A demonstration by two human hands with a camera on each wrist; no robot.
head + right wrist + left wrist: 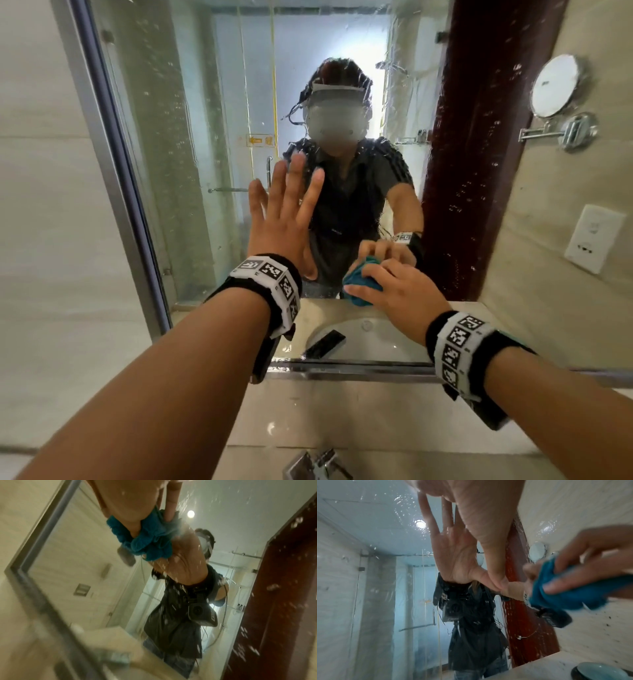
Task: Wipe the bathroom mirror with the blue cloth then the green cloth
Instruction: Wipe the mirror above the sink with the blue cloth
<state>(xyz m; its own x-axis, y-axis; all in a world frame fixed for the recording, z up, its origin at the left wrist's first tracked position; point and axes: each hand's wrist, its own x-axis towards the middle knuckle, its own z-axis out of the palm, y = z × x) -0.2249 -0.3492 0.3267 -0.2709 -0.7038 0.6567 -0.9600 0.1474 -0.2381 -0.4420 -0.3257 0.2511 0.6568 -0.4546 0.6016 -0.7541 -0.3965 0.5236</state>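
Note:
The bathroom mirror [212,137] is covered in water drops and streaks. My left hand [286,202] lies flat against the glass with its fingers spread and straight, and holds nothing; the left wrist view shows its thumb side [488,520] meeting its reflection. Low on the glass, to the right of it, my right hand [387,284] grips a bunched blue cloth [359,282] and presses it on the mirror near the bottom edge. The cloth [565,592] and the same hand [133,507] on the cloth [145,543] show in both wrist views. No green cloth is in view.
A round swing-arm mirror [556,85] and a white socket [594,238] are on the tiled wall at the right. Below the metal mirror frame [342,371] lies the marble counter [342,418] with a chrome tap [318,462]. A plain wall bounds the left.

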